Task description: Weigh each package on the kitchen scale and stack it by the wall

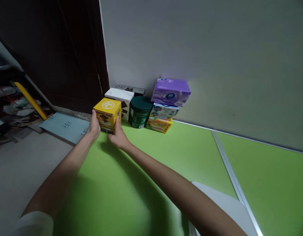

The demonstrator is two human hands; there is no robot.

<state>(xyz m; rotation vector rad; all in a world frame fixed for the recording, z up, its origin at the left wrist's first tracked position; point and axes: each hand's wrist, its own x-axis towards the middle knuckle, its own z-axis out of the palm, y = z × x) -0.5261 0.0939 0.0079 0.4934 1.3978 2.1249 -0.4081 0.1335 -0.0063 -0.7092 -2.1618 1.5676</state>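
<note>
a yellow box (107,113) sits at the far left corner of a green table (131,170), grasped between two hands. the left hand (93,126) presses its left side, fingers pointing up; the right hand (119,135) grips the right side, thumb toward the near face. both arms stretch far forward, the left from lower left, the right slanting across from lower right. whether the box touches the table cannot be told.

the table's left edge runs close by the left arm; its surface spreads right and nearer, crossed by a metal strip (226,160). the wall (203,65) borders the far edge.

just behind the box stands a white box (120,94), then a grey box (132,89) at the wall. to the right are a green tub (139,114) and a stack: orange pack (160,124), white pack (164,111), purple pack (171,91) on top. left, beyond the table, lies a pale blue board (68,127) before a dark door (58,52).
</note>
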